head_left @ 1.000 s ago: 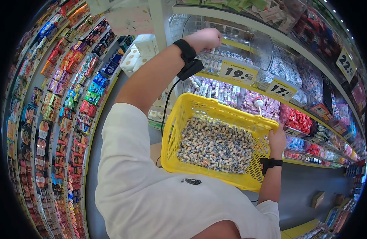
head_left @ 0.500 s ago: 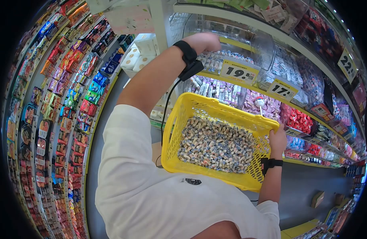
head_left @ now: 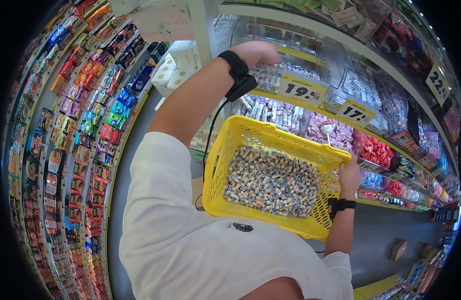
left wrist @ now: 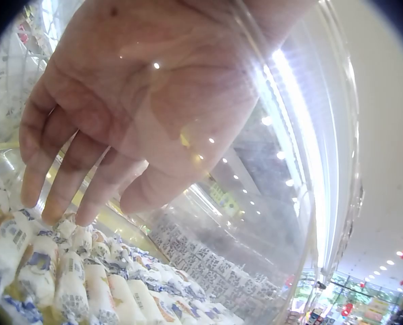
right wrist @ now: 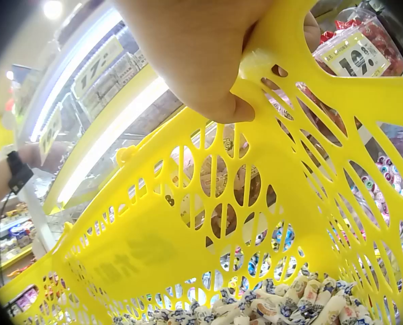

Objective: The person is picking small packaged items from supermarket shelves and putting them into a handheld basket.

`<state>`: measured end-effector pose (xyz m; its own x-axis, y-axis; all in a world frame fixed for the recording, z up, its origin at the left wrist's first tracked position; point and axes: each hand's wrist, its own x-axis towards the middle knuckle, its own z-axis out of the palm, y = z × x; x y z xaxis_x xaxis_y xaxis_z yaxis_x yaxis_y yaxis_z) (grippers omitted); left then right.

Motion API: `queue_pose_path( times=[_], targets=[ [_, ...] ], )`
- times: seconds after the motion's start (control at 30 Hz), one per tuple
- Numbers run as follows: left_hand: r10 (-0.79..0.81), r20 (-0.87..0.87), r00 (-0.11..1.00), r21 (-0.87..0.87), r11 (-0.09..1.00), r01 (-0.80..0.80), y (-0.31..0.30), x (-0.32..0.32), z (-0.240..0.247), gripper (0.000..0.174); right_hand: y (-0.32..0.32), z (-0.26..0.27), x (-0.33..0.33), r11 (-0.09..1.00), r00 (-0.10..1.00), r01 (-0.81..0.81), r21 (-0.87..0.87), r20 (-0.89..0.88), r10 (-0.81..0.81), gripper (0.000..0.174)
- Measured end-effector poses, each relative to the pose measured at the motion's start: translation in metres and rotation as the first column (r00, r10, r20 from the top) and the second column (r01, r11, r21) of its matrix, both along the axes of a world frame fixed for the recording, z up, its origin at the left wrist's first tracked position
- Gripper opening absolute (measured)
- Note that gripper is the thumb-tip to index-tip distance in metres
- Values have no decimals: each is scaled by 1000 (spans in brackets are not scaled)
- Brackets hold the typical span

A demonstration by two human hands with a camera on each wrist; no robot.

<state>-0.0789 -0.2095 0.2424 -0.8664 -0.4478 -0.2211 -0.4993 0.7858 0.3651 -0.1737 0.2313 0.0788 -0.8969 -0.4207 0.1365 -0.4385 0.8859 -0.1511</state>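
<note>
My left hand (head_left: 264, 52) is inside a clear bin of white-and-blue wrapped candies (head_left: 263, 78). The left wrist view shows its palm (left wrist: 147, 95) through clear plastic, the fingers spread loosely downward with their tips at the candies (left wrist: 73, 281); whether they touch is hard to tell. My right hand (head_left: 348, 177) grips the rim of a yellow basket (head_left: 270, 220) at its right end. The right wrist view shows that hand (right wrist: 195, 54) curled over the basket's rim (right wrist: 167, 135). Many similar wrapped candies (head_left: 270, 182) cover the basket's bottom.
Price tags (head_left: 301, 90) line the yellow shelf edge. Below are purple-wrapped candies (head_left: 270, 112) and red packets (head_left: 375, 150). White boxes (head_left: 183, 57) stand left of the bins beside a post. Packaged goods (head_left: 90, 120) fill shelves at the far left. A small box (head_left: 398, 250) lies on the floor.
My left hand was curled at the bin's front a second ago; its fingers have since gone down behind the front edge. My right hand and the basket have hardly moved.
</note>
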Motion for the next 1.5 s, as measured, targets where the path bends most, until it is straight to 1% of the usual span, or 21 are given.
queue_pose_path(
  times=[0.1, 0.3, 0.5, 0.6, 0.67, 0.8, 0.9, 1.0, 1.1, 1.2, 1.3, 1.4, 1.5],
  targets=[
    [11, 26, 1000, -49, 999, -10, 1, -2, 1, 42, 1, -1, -1, 1000, 1000, -3, -16, 2, 3, 43],
    [6, 9, 1000, 6, 1000, -6, 0, 0, 1, 44, 0, 1, 0, 1000, 1000, -6, -19, 14, 6, 43],
    [-4, 32, 999, -90, 996, 7, 4, -1, 4, 45, 0, 1, 0, 1000, 1000, -6, -11, 6, 6, 41],
    [-21, -26, 999, -105, 994, 18, -6, -5, -8, 37, 0, 3, 1, 1000, 1000, -2, -13, 9, 3, 41],
    [-34, -28, 999, -73, 997, 32, -12, -10, -15, 37, -1, 4, 2, 1000, 1000, 4, -10, 15, -4, 40],
    [-34, -27, 999, -39, 999, 33, -10, -8, -13, 36, -1, 4, 2, 1000, 1000, 9, -8, 20, -9, 40],
    [-16, 15, 1000, -101, 995, 18, -5, -7, -8, 34, -1, 3, 2, 1000, 1000, 1, -15, 13, -1, 39],
    [-9, 13, 1000, -89, 996, 10, -5, -6, -7, 35, -1, 3, 2, 1000, 1000, 2, -6, 6, -2, 37],
    [-26, -2, 1000, -52, 998, 26, -12, -10, -11, 36, -1, 2, 2, 1000, 1000, 2, 0, -5, -2, 36],
    [-32, -61, 998, -18, 999, 31, -14, -9, -12, 36, 0, 0, 1, 1000, 1000, -1, -1, -13, 1, 36],
    [-9, -85, 996, 66, 998, 15, -11, -7, -11, 35, 0, 0, 0, 1000, 1000, -3, 1, -15, 3, 37],
    [-30, -14, 999, -14, 999, 30, -8, -7, -6, 36, 1, -2, -1, 1000, 1000, -3, -3, -18, 3, 37],
    [-2, -19, 1000, 9, 1000, 2, -7, -7, -8, 36, 1, -1, 0, 1000, 1000, -7, -8, -15, 7, 38]
  ],
)
